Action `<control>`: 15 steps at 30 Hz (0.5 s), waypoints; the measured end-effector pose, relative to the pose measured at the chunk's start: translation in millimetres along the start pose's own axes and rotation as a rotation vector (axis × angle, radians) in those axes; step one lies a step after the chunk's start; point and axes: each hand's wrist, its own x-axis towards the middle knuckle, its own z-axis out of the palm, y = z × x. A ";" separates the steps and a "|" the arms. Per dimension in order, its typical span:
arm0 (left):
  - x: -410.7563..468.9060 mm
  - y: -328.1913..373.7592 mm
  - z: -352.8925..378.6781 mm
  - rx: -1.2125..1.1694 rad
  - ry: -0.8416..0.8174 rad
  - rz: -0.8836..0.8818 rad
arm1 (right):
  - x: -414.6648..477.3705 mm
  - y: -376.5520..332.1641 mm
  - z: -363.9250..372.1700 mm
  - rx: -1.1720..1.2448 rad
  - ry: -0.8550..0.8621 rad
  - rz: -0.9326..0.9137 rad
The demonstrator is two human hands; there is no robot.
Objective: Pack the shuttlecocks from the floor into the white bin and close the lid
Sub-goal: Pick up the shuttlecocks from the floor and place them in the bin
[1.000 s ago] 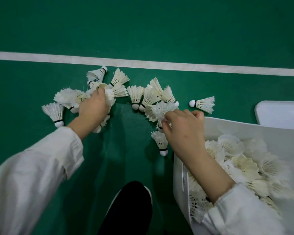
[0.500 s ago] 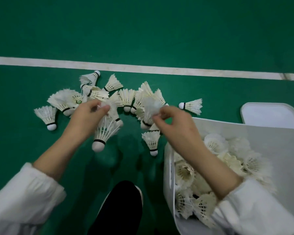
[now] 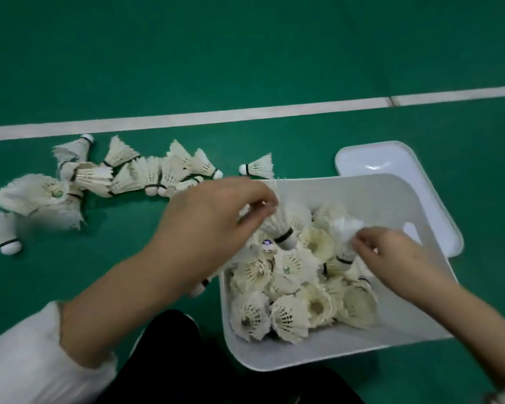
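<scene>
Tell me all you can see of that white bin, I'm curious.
The white bin is a rectangular, rounded-cornered tub, plastic by its look, with a handle slot in its right wall. It stands open on the green floor, its lid lying off at its far right side. Shuttlecocks fill much of it. The left hand and right hand hover above it, each pinching a shuttlecock.

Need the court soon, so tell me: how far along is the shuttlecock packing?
Done: the white bin holds a heap of shuttlecocks. In hand: the left hand pinches one shuttlecock over the bin, the right hand a second shuttlecock. Left: the scattered shuttlecocks on the floor by the white line, and the lid, lying off beside the bin.
</scene>
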 end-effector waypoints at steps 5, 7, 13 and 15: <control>-13.3 7.4 33.5 0.022 -0.084 0.077 | 7.7 24.2 46.1 -0.022 -0.078 0.008; -14.9 8.5 42.4 0.034 -0.094 0.088 | 12.3 33.9 64.4 0.008 -0.164 -0.036; -12.3 13.5 55.8 0.087 -0.114 0.125 | 10.7 40.8 68.7 0.045 -0.221 -0.071; -12.4 14.7 58.7 0.086 -0.128 0.136 | 4.3 35.7 53.6 0.081 -0.055 -0.089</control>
